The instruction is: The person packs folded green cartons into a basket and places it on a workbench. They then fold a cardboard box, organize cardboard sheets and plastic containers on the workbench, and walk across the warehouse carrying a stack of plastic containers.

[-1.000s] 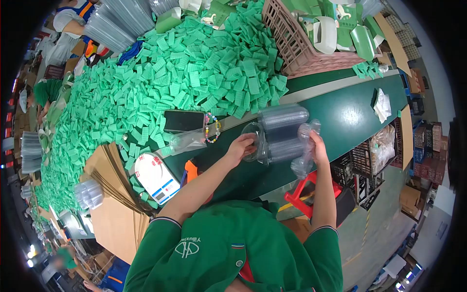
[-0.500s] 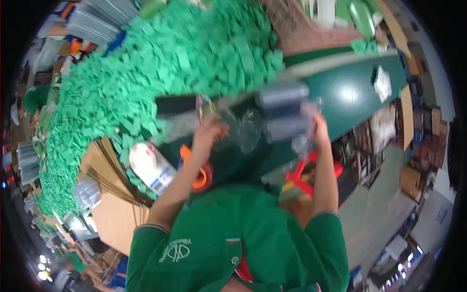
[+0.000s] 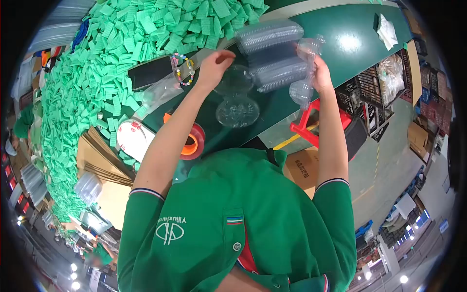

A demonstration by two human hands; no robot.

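My left hand (image 3: pixel 217 67) is above the table, thumb and curved fingers apart, with nothing visible between them. Just below it, an open clear plastic container (image 3: pixel 237 111) with two round halves lies on the dark green table (image 3: pixel 335 68). My right hand (image 3: pixel 320 73) grips another clear plastic container (image 3: pixel 302 90), tilted on edge; its fingers are partly hidden behind the plastic. Between the hands lie two nested stacks of clear containers, one farther back (image 3: pixel 272 36) and one nearer (image 3: pixel 284 74).
Small green pieces (image 3: pixel 136 34) form a large heap at back left. A phone (image 3: pixel 150 73), beaded bracelet (image 3: pixel 188 73), tape roll (image 3: pixel 192 142) and cardboard sheets (image 3: pixel 104 155) are at left. A red frame (image 3: pixel 304 127) and black crates (image 3: pixel 360 86) stand at right.
The view has shifted, with the table higher in it. My left hand has moved off the clear container, which now lies below it. My right hand still holds its container beside the stacks.
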